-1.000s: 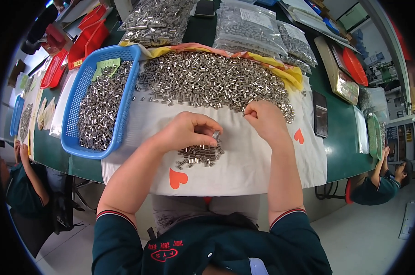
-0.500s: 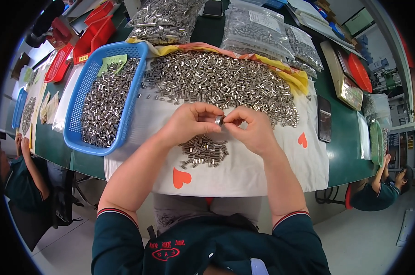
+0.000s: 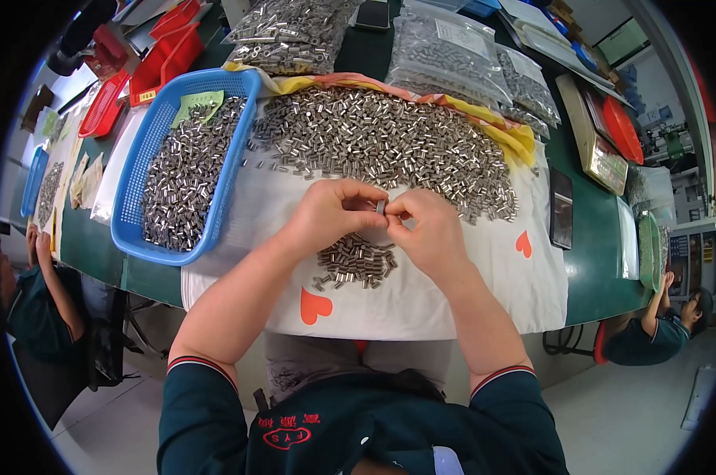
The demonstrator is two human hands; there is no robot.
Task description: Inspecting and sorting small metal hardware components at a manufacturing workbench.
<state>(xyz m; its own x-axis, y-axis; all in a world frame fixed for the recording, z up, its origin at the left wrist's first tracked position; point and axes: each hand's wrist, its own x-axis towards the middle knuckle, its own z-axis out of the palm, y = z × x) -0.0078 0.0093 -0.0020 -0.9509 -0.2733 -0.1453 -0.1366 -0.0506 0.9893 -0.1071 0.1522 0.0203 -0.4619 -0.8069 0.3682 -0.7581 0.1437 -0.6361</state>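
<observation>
Piece (image 3: 380,207): pinched by left hand (image 3: 326,214), toward bench's (image 3: 602,265) near edge; right hand (image 3: 431,233) brought against it, grip cannot be told.
Bag (image 3: 433,67): white label (image 3: 462,36) attached, unreadable.
Shirt (image 3: 366,408): red lettering (image 3: 287,438) stitched.

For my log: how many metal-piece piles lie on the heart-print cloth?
2: a large pile at the far side; a small pile, nearer, perhaps partly hidden by the left hand.
</observation>
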